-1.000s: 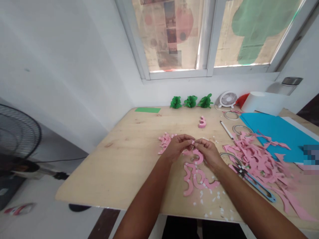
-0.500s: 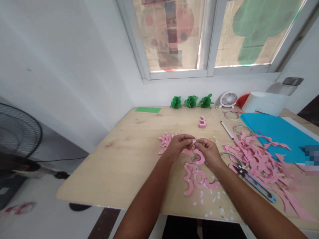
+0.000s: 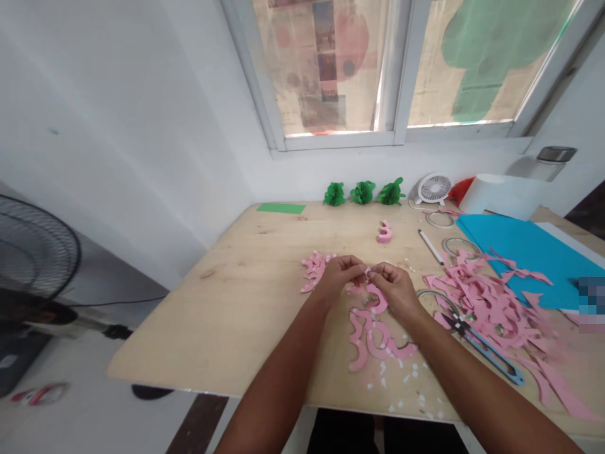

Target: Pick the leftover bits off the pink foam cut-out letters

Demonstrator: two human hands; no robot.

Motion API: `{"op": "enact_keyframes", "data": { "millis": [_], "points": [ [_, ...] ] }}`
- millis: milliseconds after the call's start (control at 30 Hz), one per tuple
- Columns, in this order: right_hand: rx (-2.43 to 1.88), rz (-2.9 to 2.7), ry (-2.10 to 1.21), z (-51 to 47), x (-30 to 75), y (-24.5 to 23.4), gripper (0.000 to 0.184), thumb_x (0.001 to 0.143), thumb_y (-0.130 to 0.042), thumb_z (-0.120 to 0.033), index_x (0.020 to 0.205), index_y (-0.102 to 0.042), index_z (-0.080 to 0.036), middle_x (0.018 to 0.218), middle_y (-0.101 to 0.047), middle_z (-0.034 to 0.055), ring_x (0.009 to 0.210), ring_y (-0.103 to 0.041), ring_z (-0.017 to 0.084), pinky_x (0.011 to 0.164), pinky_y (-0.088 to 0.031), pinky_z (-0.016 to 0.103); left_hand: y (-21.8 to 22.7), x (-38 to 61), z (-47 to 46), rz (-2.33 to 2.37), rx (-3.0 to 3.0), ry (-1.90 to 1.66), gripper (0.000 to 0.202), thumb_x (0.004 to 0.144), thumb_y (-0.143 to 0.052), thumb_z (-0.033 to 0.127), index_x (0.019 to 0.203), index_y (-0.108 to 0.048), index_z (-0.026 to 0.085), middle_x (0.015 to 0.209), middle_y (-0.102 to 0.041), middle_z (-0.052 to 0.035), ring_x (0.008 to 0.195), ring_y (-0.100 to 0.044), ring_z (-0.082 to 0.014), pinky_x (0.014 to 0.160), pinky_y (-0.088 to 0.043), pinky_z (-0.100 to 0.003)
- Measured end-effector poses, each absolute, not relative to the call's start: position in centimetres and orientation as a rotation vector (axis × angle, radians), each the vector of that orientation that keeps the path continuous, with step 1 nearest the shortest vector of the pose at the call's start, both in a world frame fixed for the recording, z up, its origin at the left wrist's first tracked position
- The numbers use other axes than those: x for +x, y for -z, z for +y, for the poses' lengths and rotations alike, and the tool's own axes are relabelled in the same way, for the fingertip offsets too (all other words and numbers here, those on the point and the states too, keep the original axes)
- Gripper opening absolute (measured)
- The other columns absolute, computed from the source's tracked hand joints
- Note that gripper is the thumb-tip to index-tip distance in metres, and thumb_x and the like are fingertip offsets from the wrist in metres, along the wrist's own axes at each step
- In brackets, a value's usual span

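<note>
Pink foam scrap (image 3: 367, 270), tiny, sits mid-frame, pinched between left hand (image 3: 338, 279) and right hand (image 3: 396, 289), both grips clamped on it above the plywood worktop (image 3: 208, 334) and curled pink strips (image 3: 371, 340).

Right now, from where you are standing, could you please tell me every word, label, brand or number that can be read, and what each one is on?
Nothing can be read.
Printed paper on the window: any print is too blurred to read.
Crumpled wrapper on the floor: too small and blurred to read.
Small white desk fan: no legible mark.
</note>
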State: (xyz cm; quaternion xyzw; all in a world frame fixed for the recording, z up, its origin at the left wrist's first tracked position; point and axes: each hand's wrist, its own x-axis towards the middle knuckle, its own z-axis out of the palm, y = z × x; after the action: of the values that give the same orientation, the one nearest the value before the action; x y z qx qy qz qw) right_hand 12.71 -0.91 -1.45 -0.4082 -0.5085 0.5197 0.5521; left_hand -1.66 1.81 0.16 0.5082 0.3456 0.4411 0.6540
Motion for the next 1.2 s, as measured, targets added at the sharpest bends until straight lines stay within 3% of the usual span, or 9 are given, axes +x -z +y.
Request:
{"op": "enact_keyframes", "data": {
  "millis": [333, 767, 1200],
  "points": [
    [-0.99, -1.231, -1.197, -0.92, 12.76, 1.4, 0.013, 0.07, -0.065, -0.032, 0.068, -0.063, -0.019, 0.062, -0.063, 0.0, 0.057, -0.055, 0.015, 0.053, -0.041, 0.025, -0.1, -1.43, 1.81, 0.771, 1.054, -0.999, 0.021, 0.061, -0.07, 0.029, 0.06, -0.058, 0.012, 0.05, -0.057, -0.0004, 0.046, -0.048, -0.008, 0.05, -0.036, -0.021],
    [-0.822, -1.149, -1.384, -1.26, 12.55, 0.76, 0.016, 0.069, -0.067, -0.034, 0.07, -0.063, -0.018, 0.065, -0.064, 0.0014, 0.064, -0.058, 0.016, 0.064, -0.045, 0.029, -0.32, -1.35, 1.21, 0.632, 0.865, -0.942, 0.019, 0.065, -0.068, 0.029, 0.063, -0.058, 0.012, 0.048, -0.054, 0.0002, 0.044, -0.048, -0.0078, 0.046, -0.037, -0.02],
    [-0.999, -1.117, -1.243, -1.1, 12.92, 0.99, 0.016, 0.069, -0.066, -0.034, 0.074, -0.066, -0.019, 0.059, -0.058, -0.0018, 0.051, -0.048, 0.011, 0.047, -0.036, 0.023, -0.24, -1.47, 1.58, 0.744, 0.823, -1.032, 0.022, 0.06, -0.071, 0.029, 0.064, -0.057, 0.013, 0.054, -0.06, -0.0012, 0.048, -0.052, -0.0083, 0.048, -0.04, -0.02]
  ]
}}
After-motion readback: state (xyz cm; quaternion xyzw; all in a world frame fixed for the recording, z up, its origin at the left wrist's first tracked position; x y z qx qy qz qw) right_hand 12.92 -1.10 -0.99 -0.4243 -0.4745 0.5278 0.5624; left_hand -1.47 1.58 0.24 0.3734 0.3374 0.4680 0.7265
